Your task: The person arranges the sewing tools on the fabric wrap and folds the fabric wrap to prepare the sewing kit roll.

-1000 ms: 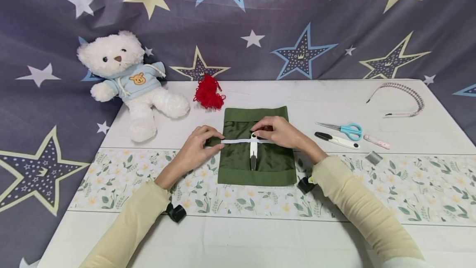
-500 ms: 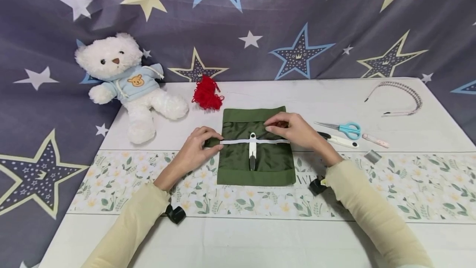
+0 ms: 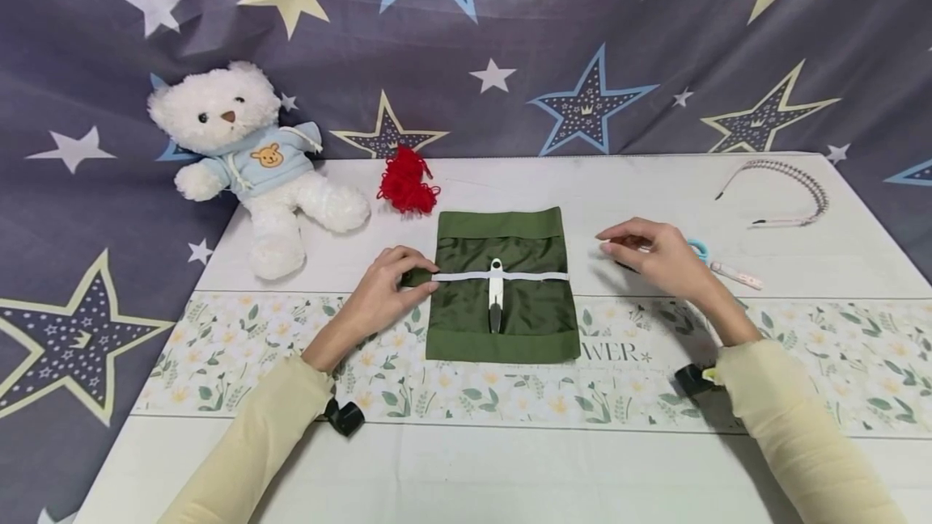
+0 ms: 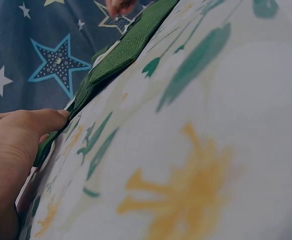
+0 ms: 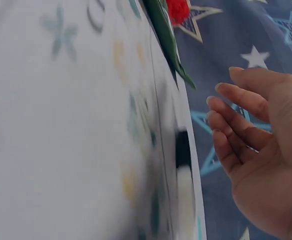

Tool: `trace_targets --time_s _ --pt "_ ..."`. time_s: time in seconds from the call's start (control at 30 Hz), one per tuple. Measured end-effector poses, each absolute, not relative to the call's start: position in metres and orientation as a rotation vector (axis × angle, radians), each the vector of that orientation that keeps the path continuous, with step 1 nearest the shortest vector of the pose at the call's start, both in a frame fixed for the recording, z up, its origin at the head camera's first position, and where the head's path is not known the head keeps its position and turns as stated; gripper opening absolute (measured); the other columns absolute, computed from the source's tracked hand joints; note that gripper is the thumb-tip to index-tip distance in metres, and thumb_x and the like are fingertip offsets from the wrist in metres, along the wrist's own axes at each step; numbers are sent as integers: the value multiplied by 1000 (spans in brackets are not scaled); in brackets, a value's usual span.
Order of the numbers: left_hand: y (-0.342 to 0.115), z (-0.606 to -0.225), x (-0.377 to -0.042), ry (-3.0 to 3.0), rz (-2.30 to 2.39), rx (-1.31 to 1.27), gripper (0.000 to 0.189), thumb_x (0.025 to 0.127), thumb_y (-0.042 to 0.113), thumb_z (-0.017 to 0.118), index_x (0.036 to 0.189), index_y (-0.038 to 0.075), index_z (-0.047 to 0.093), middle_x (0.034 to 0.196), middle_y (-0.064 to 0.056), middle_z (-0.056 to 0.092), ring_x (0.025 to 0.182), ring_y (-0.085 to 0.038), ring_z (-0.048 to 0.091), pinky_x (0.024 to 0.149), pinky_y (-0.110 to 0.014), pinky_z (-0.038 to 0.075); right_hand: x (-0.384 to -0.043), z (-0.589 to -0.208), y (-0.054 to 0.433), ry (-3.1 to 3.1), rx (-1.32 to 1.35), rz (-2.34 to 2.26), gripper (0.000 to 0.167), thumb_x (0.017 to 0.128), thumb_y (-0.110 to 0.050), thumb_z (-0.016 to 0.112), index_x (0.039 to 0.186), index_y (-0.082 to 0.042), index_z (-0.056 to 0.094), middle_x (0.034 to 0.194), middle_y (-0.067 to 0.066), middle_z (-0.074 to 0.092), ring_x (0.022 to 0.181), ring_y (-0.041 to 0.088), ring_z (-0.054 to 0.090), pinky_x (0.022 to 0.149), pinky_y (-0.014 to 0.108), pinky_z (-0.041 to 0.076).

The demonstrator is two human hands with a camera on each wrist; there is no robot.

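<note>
A dark green piece of fabric [image 3: 466, 346] lies flat on the table, a white elastic strip [image 3: 535, 276] crossing its middle. Under that strip is a slim white tool with a black tip [image 3: 496, 297], which looks like thread snips. My left hand [image 3: 382, 289] pinches a green tab at the fabric's left edge, by the strip's end; the left wrist view shows the thumb on the green edge [image 4: 118, 65]. My right hand [image 3: 655, 257] hovers right of the fabric with loosely bent fingers and nothing between them. It hides most of the blue-handled scissors [image 3: 699, 250].
A white teddy bear [image 3: 269, 184] in a blue hoodie sits at the back left, beside a bundle of red yarn [image 3: 408, 182]. A headband [image 3: 808, 184] lies at the back right. A small pink-white stick [image 3: 737, 275] is beyond my right hand.
My right hand has let go near the white strip and moved right, off the fabric and over the scissors. The left hand keeps its pinch in the same place.
</note>
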State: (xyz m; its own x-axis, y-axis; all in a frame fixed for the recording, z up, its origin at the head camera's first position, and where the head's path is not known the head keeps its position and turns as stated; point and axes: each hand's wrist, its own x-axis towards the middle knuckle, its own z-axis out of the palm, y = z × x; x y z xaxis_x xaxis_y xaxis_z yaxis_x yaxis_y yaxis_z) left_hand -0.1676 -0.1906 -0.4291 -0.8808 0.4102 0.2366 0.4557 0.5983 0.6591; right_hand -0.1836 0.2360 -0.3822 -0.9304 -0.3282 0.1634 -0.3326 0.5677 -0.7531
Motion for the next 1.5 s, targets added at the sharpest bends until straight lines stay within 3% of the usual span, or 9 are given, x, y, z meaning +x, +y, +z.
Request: trace_targets --time_s 0.23,0.5,0.7,1.1,1.5 --pt "-191 -429 -167 -2754 -1161 -744 22 97 23 76 117 14 76 122 -5 63 114 -26 53 86 -45 45 -167 -381 275 -2794 457 1249 24 103 -19 69 122 -6 75 111 10 71 89 7 61 70 20 47" --pt "-190 -428 -167 -2760 -1180 -743 22 98 25 75 118 14 76 123 -4 62 114 -26 52 85 -45 44 -147 -385 311 -2839 323 1152 30 103 -22 68 126 -3 71 109 14 68 85 4 59 63 22 46" --pt "-190 -427 -167 -2762 -1171 -740 22 98 24 76 117 14 76 123 -5 62 113 -26 53 85 -45 44 -138 -388 324 -2879 218 1100 31 103 -25 68 126 -4 71 114 16 68 86 -2 58 67 17 47" --pt "-191 -428 -168 -2763 -1182 -739 22 98 25 76 117 14 76 123 -4 62 114 -26 52 86 -45 44 -131 -398 333 -2852 291 1039 22 97 -8 75 117 1 74 106 16 69 86 -12 55 75 4 43" --pt "-190 -429 -168 -2771 -1180 -733 22 98 26 75 118 14 76 124 -4 62 114 -25 52 85 -45 44 -130 -406 330 -2872 345 923 23 92 -3 78 114 3 74 101 14 67 84 -7 52 76 2 40"
